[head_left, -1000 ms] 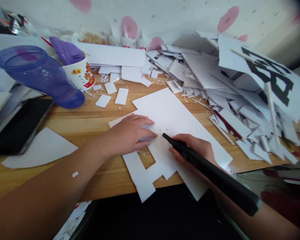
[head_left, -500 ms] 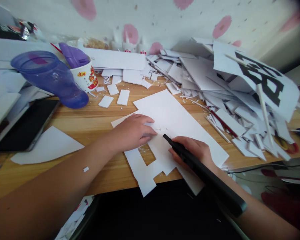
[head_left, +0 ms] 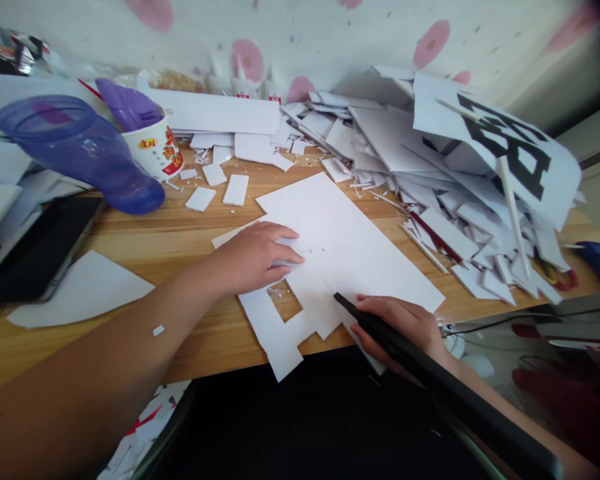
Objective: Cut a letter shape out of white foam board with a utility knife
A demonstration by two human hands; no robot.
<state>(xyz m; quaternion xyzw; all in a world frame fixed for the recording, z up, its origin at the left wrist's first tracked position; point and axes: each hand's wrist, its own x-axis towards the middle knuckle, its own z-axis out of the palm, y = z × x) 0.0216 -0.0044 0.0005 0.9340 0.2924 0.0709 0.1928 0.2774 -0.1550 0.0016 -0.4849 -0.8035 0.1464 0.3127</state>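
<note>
My left hand [head_left: 260, 257] lies flat with its fingers apart on a white board [head_left: 355, 233] and a cut-out white piece [head_left: 275, 343] beside it. My right hand [head_left: 405, 330] is closed around a long black tool [head_left: 430, 373]. The tool's narrow tip touches or hovers just over the board near its lower edge; I cannot tell which. A thin line runs on the board from small dark marks toward this tip. The cut-out piece has a rectangular opening and reaches past the table's front edge.
White scraps [head_left: 430, 173] are heaped at the right, with a lettered sheet [head_left: 505, 140] on top. A blue plastic vessel [head_left: 85, 153], a paper cup [head_left: 155, 147] and a black phone [head_left: 40, 247] stand or lie at the left. Red-handled scissors [head_left: 563, 277] lie far right.
My right hand has drawn the black tool toward the table's front edge and slightly right, and a thin line now shows behind its tip. The whole view has shifted a little.
</note>
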